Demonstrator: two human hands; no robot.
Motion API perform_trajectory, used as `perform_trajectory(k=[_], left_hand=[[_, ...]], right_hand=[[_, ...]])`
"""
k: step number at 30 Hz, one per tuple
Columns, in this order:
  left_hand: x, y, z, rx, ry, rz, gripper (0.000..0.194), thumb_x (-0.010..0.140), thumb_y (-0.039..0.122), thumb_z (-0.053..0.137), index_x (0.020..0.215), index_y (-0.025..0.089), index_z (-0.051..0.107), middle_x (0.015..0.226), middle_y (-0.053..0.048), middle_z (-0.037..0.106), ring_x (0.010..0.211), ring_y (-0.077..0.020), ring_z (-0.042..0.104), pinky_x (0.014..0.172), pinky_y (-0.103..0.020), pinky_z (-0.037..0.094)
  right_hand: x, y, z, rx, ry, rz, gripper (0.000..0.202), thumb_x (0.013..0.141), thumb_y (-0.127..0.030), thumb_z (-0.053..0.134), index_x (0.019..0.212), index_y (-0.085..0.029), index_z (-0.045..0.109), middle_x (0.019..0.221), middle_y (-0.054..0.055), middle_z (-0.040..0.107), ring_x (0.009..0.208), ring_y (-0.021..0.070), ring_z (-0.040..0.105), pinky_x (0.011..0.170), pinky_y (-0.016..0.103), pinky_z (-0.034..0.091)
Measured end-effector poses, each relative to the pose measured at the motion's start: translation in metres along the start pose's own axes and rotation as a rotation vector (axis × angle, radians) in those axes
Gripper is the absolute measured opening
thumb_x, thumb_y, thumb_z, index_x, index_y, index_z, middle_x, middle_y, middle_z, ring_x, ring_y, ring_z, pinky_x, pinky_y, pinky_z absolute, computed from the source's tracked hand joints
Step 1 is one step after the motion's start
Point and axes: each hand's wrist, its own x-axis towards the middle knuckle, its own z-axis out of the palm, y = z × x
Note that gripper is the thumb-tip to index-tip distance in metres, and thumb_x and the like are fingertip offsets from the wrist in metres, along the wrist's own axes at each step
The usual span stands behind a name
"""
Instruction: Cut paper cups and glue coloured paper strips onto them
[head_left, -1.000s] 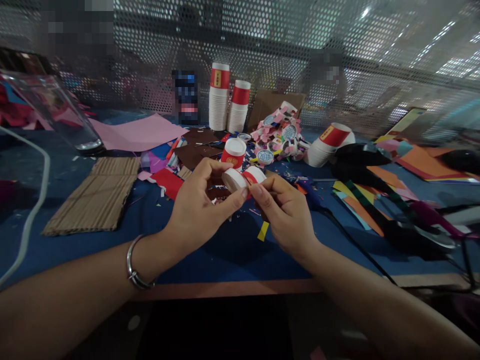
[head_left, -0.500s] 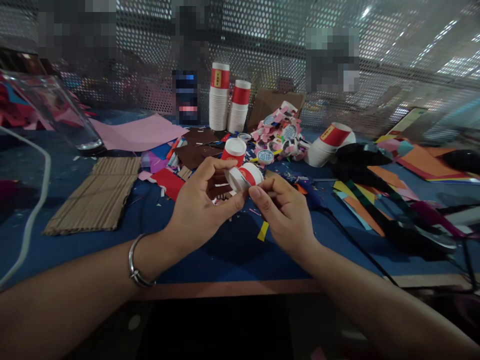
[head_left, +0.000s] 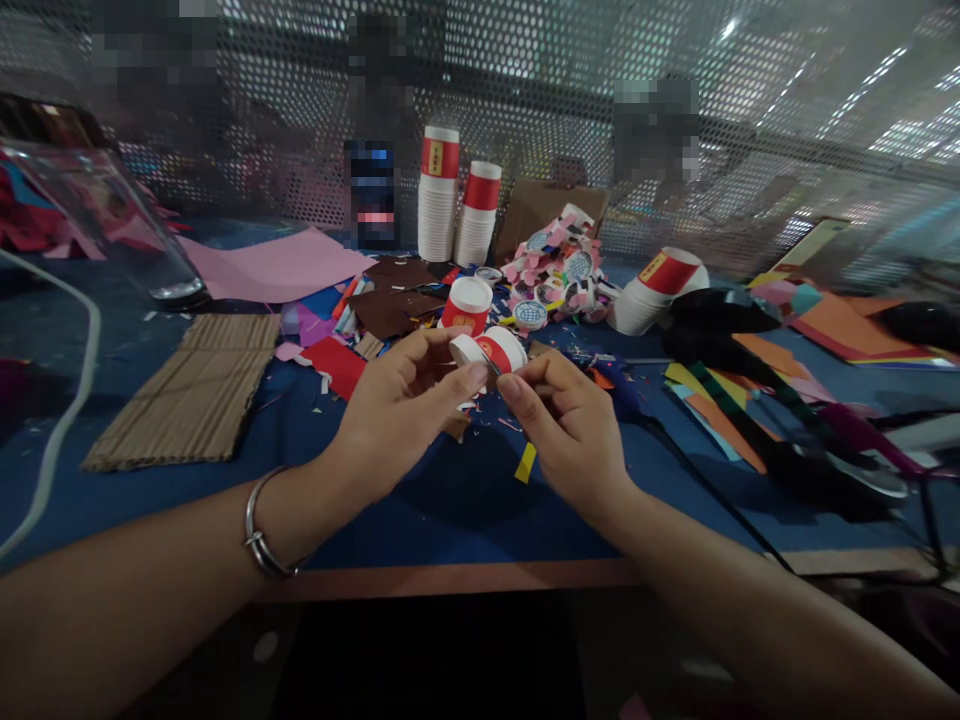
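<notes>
My left hand [head_left: 405, 405] is closed around a small red-and-white paper cup [head_left: 501, 348], its thumb pressed near the white end. The cup is tipped on its side with the white base facing left. My right hand [head_left: 566, 420] pinches a thin dark sliver-like piece [head_left: 493, 367] against the cup's near side; it is too small to name. Just behind stands another red-and-white paper cup [head_left: 466, 308], upside down. Below the right fingers lies a yellow paper strip [head_left: 526, 463].
Two tall stacks of paper cups [head_left: 438, 210] stand at the back, beside a pile of decorated paper pieces [head_left: 559, 265]. Corrugated cardboard [head_left: 187, 390] and a clear glass [head_left: 154, 230] lie left. A tilted cup stack [head_left: 652, 290], black-handled tools [head_left: 795, 450] and coloured paper [head_left: 712, 415] are right.
My left thumb has shifted up onto the cup's white end, and the left wrist has moved slightly left. The cup has turned a little. My right hand stays nearly still.
</notes>
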Motion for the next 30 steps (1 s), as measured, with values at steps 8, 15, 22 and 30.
perform_trajectory(k=[8, 15, 22, 30], left_hand=[[-0.0043, 0.001, 0.0056, 0.076, -0.011, 0.007, 0.043, 0.083, 0.037, 0.083, 0.12, 0.019, 0.069, 0.1, -0.006, 0.076, 0.085, -0.0176, 0.071, 0.069, -0.028, 0.058], [-0.0028, 0.0028, 0.0042, 0.067, 0.03, 0.016, 0.046, 0.083, 0.039, 0.085, 0.12, 0.019, 0.067, 0.091, -0.004, 0.073, 0.085, -0.0193, 0.072, 0.064, -0.027, 0.058], [-0.0031, 0.0053, 0.0034, 0.069, 0.049, 0.044, 0.045, 0.083, 0.035, 0.083, 0.121, 0.019, 0.066, 0.096, -0.005, 0.075, 0.087, -0.0192, 0.072, 0.067, -0.028, 0.059], [-0.005, 0.0081, 0.0064, 0.115, 0.039, 0.042, 0.044, 0.081, 0.035, 0.083, 0.116, 0.016, 0.064, 0.096, -0.005, 0.075, 0.079, -0.0161, 0.07, 0.059, -0.024, 0.055]], right_hand=[[0.0007, 0.0001, -0.001, -0.062, 0.02, -0.051, 0.032, 0.098, -0.049, 0.07, 0.081, -0.024, 0.059, 0.062, -0.005, 0.052, 0.051, 0.0106, 0.043, 0.05, 0.029, 0.029], [0.0004, -0.0005, -0.0016, -0.074, 0.021, -0.068, 0.027, 0.099, -0.043, 0.069, 0.083, -0.024, 0.058, 0.061, -0.006, 0.051, 0.051, 0.0101, 0.041, 0.051, 0.029, 0.031], [-0.0019, 0.0, -0.0007, -0.054, 0.005, -0.078, 0.025, 0.099, -0.039, 0.071, 0.084, -0.024, 0.057, 0.064, -0.005, 0.054, 0.052, 0.0099, 0.043, 0.051, 0.029, 0.033], [-0.0025, 0.0001, -0.0009, -0.062, 0.01, -0.104, 0.025, 0.096, -0.038, 0.074, 0.084, -0.022, 0.058, 0.062, -0.006, 0.056, 0.05, 0.0088, 0.044, 0.046, 0.026, 0.029]])
